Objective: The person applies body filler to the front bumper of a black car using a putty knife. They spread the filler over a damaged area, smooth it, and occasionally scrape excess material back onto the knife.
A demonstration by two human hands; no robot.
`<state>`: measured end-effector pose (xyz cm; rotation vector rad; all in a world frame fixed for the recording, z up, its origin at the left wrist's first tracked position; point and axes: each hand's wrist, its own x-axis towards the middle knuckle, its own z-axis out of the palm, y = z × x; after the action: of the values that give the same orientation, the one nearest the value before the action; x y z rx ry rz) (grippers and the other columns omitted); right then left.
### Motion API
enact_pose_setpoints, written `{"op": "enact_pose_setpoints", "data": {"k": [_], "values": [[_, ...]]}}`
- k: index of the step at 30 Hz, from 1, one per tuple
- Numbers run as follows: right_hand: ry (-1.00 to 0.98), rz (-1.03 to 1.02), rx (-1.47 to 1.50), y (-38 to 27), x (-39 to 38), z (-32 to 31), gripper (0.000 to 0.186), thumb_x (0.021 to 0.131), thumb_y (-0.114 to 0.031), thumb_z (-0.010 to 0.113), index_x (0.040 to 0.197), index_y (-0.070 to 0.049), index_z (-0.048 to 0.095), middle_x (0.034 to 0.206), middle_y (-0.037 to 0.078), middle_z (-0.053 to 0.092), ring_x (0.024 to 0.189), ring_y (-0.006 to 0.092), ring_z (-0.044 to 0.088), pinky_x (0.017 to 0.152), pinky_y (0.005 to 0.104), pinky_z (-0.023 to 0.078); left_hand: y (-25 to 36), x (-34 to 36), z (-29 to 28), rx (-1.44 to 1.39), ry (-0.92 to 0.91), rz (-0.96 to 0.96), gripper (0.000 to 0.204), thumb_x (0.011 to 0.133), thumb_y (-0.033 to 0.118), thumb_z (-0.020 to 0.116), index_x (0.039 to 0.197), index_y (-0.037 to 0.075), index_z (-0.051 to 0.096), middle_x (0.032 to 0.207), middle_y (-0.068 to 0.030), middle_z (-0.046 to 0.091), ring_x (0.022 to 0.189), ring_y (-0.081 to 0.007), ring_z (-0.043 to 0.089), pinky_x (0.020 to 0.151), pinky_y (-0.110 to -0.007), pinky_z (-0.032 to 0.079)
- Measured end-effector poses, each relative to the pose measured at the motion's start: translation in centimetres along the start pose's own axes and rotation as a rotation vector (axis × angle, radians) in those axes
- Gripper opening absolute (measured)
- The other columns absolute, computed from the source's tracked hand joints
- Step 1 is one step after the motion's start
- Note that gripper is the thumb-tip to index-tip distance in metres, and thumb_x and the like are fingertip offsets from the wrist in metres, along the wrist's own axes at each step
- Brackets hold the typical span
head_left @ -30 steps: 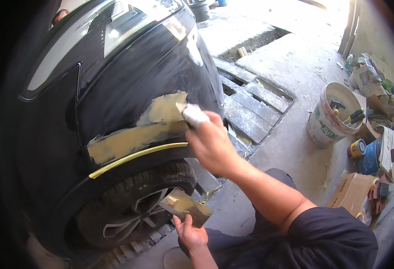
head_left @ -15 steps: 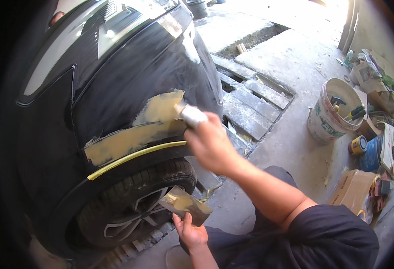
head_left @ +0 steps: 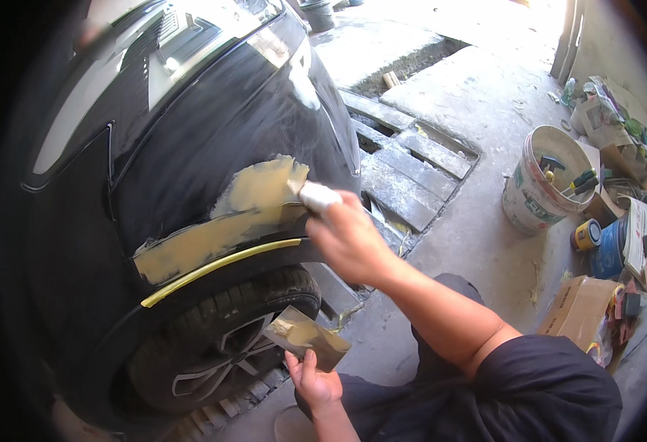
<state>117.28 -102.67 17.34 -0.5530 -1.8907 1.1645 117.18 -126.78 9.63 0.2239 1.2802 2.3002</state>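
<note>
My right hand point(head_left: 349, 232) grips a pale putty knife point(head_left: 317, 195), its tip touching tan filler point(head_left: 261, 188) spread on the black car's rear side panel point(head_left: 183, 158). A longer band of the same filler point(head_left: 183, 247) runs above the wheel arch, and yellow masking tape point(head_left: 220, 270) follows the arch edge. Low beside the tyre point(head_left: 220, 309), my left hand point(head_left: 314, 381) pinches a flat rectangular mixing plate point(head_left: 310, 337) with a smear of filler on top. The right fingers partly cover the putty knife's handle end.
To the right stands a dirty white bucket point(head_left: 537, 210) with tools in it. Past it are a small yellow-and-blue can point(head_left: 587, 234), a blue drum point(head_left: 609, 254) and a cardboard box point(head_left: 574, 313). Wooden boards point(head_left: 404, 177) cover a floor pit beside the car.
The right hand and putty knife have shifted slightly, and the upper filler patch now reaches further right. The view has moved a little against the car. The left hand still holds the plate.
</note>
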Motion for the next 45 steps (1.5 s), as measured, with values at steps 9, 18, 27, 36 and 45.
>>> {"op": "enact_pose_setpoints", "data": {"k": [9, 18, 27, 36, 45], "values": [[0.037, -0.096, 0.046, -1.9, 1.2, 1.5, 0.037, 0.089, -0.018, 0.060, 0.124, -0.005, 0.058, 0.119, 0.021, 0.062, 0.120, 0.0389, 0.052, 0.092, 0.0526, 0.043, -0.2, -0.5, -0.2, -0.009, 0.040, -0.019, 0.054, 0.092, -0.004, 0.048, 0.145, 0.005, 0.042, 0.137, -0.0097, 0.054, 0.125, -0.0240, 0.053, 0.107, -0.042, 0.043], [0.065, -0.219, -0.046, -1.8, 3.2, 0.3, 0.035, 0.089, -0.017, 0.058, 0.122, -0.005, 0.059, 0.117, 0.018, 0.064, 0.121, 0.0392, 0.051, 0.090, 0.0532, 0.042, 0.0, -0.2, 0.2, -0.017, -0.005, 0.005, 0.054, 0.091, -0.005, 0.049, 0.144, 0.004, 0.043, 0.136, -0.0101, 0.054, 0.124, -0.0241, 0.053, 0.107, -0.042, 0.043], [0.002, -0.087, -0.104, -0.8, 2.4, -1.0, 0.033, 0.091, -0.018, 0.055, 0.122, -0.006, 0.059, 0.117, 0.018, 0.063, 0.120, 0.0407, 0.051, 0.091, 0.0535, 0.043, -0.5, -0.2, -0.1, -0.022, 0.009, -0.018, 0.055, 0.091, -0.004, 0.049, 0.145, 0.004, 0.042, 0.138, -0.0106, 0.054, 0.125, -0.0245, 0.053, 0.107, -0.042, 0.043], [0.036, -0.161, -0.069, 0.4, 0.8, 1.6, 0.043, 0.089, -0.012, 0.061, 0.131, -0.007, 0.056, 0.125, 0.022, 0.056, 0.121, 0.0414, 0.051, 0.103, 0.0459, 0.042, -0.5, -0.3, 0.1, -0.029, 0.003, -0.057, 0.054, 0.093, -0.004, 0.047, 0.145, 0.005, 0.042, 0.139, -0.0104, 0.053, 0.126, -0.0249, 0.053, 0.107, -0.043, 0.044], [0.061, -0.114, 0.040, 2.0, 3.5, -1.1, 0.037, 0.092, -0.018, 0.054, 0.127, -0.007, 0.057, 0.122, 0.020, 0.060, 0.120, 0.0393, 0.051, 0.096, 0.0521, 0.042, -0.1, 0.4, 0.5, -0.021, -0.046, -0.041, 0.054, 0.093, -0.004, 0.046, 0.146, 0.005, 0.042, 0.139, -0.0107, 0.053, 0.126, -0.0252, 0.053, 0.107, -0.043, 0.044]]}}
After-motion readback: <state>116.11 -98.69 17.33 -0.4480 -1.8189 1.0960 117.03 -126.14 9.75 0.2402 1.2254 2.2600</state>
